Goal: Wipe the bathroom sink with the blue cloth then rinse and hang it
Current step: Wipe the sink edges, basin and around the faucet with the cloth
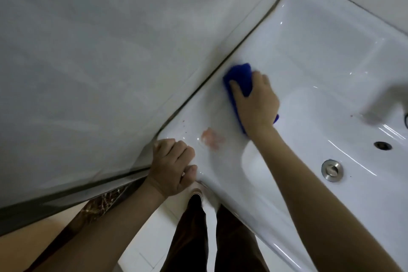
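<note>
The white ceramic sink (pixel 309 55) fills the right half of the view. My right hand (pixel 256 104) presses the folded blue cloth (pixel 239 75) flat on the sink's left ledge, close to the wall joint. Most of the cloth is hidden under the palm; a corner shows at the wrist. My left hand (pixel 174 165), fingers curled, rests on the sink's near left corner and holds nothing. A pinkish-orange stain (pixel 212 139) lies on the ledge between the two hands.
A grey tiled wall (pixel 99 51) runs along the sink's left side. In the basin are a steel drain (pixel 331 170) and an overflow hole (pixel 382 145). The blurred faucet (pixel 388 99) stands at the right edge. Below are my legs, a shoe and the tiled floor.
</note>
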The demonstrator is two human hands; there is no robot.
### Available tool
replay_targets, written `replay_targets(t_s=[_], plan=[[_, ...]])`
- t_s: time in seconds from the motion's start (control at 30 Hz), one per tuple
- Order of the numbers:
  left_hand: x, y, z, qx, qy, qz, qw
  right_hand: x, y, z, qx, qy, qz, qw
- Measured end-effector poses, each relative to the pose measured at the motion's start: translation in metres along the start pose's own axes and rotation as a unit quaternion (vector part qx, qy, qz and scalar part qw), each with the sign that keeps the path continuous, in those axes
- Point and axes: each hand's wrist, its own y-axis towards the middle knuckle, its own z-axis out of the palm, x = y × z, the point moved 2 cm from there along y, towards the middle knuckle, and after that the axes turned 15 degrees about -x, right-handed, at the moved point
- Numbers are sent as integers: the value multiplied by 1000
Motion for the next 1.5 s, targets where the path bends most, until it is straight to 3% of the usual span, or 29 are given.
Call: replay_targets(t_s=[0.1,0.17,0.2,0.3,0.37,0.53,0.7,0.83,1.0,1.13,1.27,1.3,1.4,1.47,1.5], plan=[[1,1,0,6,2,-2,1000,21,-67,-22,73,61,-114,989],[0,1,0,2,0,-2,1000,14,-73,-29,115,84,-199,970],[0,1,1,-2,1,-1,1000,7,-60,-26,112,79,-199,970],[0,1,1,-7,3,-2,1000,-24,7,-9,11,-2,-55,998],[-1,2,1,-14,5,-1,1000,-33,39,-3,-43,-48,41,997],[-4,5,-3,-12,8,-3,1000,11,-27,7,1,21,24,999],[-1,5,-16,27,-52,10,998,27,-110,-18,136,81,-119,980],[6,-8,-31,13,-86,35,996,8,-120,-36,185,101,-90,973],[14,-18,-36,6,-97,24,995,39,-111,-15,143,138,-61,978],[13,-19,-35,3,-101,17,995,63,-88,9,57,168,-59,982],[12,-17,-39,26,-99,8,995,51,-70,11,-35,185,161,969],[12,-15,-40,33,-102,7,994,52,-70,12,-35,182,169,968],[11,-12,-44,40,-110,1,993,54,-90,3,53,144,-3,988],[11,-11,-46,44,-116,-7,992,40,-107,-12,125,117,-122,978],[11,-10,-46,46,-118,-8,992,26,-113,-23,148,110,-138,973]])
